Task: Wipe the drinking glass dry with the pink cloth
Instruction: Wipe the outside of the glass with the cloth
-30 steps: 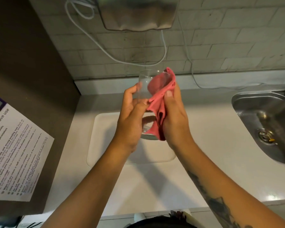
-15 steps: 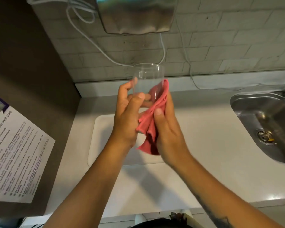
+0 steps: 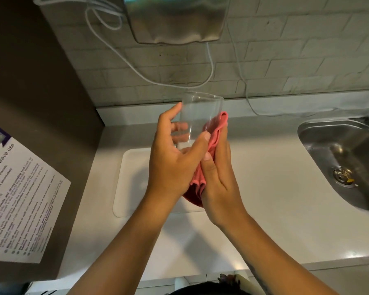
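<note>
A clear drinking glass (image 3: 198,112) is held upright above the counter, mouth up and tilted slightly away. My left hand (image 3: 173,165) wraps its lower left side, thumb across the front. My right hand (image 3: 218,182) presses the pink cloth (image 3: 216,129) against the glass's right side and base. The cloth's loose end (image 3: 193,195) hangs between my two wrists. The bottom of the glass is hidden behind my hands.
A white drying mat (image 3: 132,184) lies on the pale counter (image 3: 275,199) under my hands. A steel sink (image 3: 347,162) is at the right. A dark cabinet side with a printed notice (image 3: 19,201) stands at the left. White cables (image 3: 179,83) and a metal dispenser (image 3: 177,20) hang on the tiled wall.
The cloth has slid from the glass's rim down to its lower right side. Both hands with the glass have shifted slightly lower and closer together.
</note>
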### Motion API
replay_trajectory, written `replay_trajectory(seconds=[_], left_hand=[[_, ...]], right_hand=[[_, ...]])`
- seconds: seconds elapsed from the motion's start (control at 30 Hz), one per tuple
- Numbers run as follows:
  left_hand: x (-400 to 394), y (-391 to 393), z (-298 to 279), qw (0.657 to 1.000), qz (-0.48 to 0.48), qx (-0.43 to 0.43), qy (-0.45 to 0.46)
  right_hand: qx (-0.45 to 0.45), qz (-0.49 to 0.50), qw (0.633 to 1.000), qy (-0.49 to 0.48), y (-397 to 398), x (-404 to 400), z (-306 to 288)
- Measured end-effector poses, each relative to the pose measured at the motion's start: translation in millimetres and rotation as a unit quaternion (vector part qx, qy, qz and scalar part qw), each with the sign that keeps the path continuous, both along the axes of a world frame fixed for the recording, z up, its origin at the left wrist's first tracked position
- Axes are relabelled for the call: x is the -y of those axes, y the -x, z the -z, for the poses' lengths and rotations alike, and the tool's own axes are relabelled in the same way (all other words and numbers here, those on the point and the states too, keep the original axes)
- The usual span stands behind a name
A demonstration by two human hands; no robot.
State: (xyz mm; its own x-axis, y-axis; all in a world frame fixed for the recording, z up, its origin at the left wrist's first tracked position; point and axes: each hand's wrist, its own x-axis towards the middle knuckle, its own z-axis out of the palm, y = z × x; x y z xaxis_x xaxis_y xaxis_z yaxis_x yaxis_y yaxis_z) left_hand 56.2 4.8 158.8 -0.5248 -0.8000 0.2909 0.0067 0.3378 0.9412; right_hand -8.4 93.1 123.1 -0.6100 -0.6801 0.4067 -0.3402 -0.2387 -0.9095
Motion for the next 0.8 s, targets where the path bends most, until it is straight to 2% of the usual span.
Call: replay_trajectory(seconds=[0.27,0.47,0.63,0.8], left_hand=[[-3.7,1.6,4.9,0.982,0.045,-0.114,-0.142],[20.4,4.5,2.9,0.981,0.024,-0.128,-0.143],[6.1,7.7,13.5,0.972,0.087,-0.135,-0.169],[17.5,6.6,7.8,0.976,0.068,-0.139,-0.154]], right_hand=[[0.065,-0.059,0.996,0.022,38.6,17.9,-31.7],[0.04,-0.078,0.996,-0.024,5.6,5.3,1.8],[0.059,-0.023,0.998,0.011,39.1,20.2,-24.9],[0.015,-0.036,0.999,-0.009,10.7,10.9,-10.0]])
